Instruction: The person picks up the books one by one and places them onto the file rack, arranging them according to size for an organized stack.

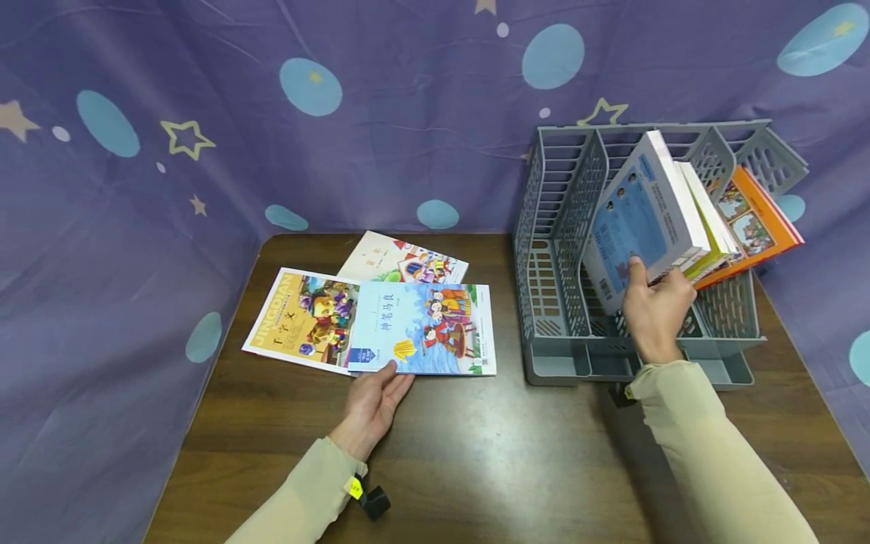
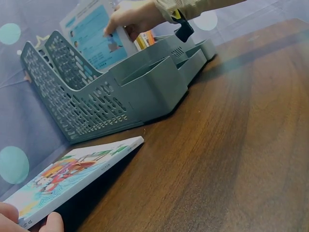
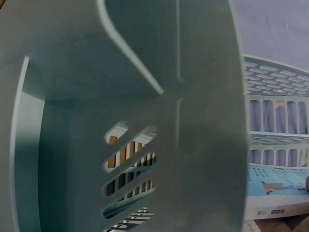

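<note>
Book with pale-blue front (image 1: 421, 329) lies left of the rack (image 2: 157, 96), pinched at its near edge by the left hand (image 1: 372, 400), thumb on top, fingers under; looks thin, light, bendy, glossy so maybe slippery, best held with fingers spread beneath. Thick book (image 1: 642, 219) leans inside the rack, gripped by the right hand (image 1: 655, 313), thumb on its cover; looks stiffer and heavier, probably wants a full-hand grip across its thickness, corners could dent on the rack walls
</note>
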{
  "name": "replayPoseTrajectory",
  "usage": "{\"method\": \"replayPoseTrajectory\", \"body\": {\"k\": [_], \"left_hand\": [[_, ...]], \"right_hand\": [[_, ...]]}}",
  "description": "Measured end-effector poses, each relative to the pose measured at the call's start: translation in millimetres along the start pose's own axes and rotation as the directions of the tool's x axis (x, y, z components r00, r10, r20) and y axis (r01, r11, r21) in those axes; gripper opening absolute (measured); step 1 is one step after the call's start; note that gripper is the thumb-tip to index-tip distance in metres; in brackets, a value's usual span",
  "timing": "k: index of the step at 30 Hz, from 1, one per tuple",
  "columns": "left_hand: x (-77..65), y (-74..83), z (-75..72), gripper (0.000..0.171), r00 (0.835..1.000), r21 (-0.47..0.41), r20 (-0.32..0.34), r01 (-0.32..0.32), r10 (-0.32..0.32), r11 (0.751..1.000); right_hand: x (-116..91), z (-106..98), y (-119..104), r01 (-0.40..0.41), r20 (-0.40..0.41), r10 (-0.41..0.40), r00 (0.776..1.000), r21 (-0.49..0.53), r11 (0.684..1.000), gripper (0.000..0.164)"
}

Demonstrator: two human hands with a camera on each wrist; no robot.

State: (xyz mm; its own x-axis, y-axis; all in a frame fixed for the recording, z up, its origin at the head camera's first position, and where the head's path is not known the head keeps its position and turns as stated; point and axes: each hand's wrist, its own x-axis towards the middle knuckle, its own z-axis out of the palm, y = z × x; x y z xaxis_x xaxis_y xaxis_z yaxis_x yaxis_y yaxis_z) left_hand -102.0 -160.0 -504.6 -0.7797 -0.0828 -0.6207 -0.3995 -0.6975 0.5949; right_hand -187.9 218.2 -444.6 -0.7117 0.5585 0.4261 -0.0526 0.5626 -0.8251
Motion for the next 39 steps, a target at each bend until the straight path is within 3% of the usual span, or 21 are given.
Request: {"method": "replayPoseTrajectory", "body": {"k": [19,33,39], "left_hand": [[2.8,-3.4,-2.5,0.050,1.000,-0.017,-0.003,0.007,-0.007,1.000],[5.1,-3.6,-4.0,0.050,0.999,-0.029,-0.016,0.031,-0.032,0.999],[6.9,-2.4,-4.7,0.050,0.999,-0.030,-0.024,0.028,-0.028,0.999]], "right_hand": [[6,23,19,-0.066,0.058,0.066,0.996,-0.003,0.998,0.026],[5,37,21,-0.086,-0.022,0.085,0.996,-0.017,0.996,0.024],[7,41,22,-0.096,-0.007,0.096,0.995,-0.020,0.995,0.025]]}}
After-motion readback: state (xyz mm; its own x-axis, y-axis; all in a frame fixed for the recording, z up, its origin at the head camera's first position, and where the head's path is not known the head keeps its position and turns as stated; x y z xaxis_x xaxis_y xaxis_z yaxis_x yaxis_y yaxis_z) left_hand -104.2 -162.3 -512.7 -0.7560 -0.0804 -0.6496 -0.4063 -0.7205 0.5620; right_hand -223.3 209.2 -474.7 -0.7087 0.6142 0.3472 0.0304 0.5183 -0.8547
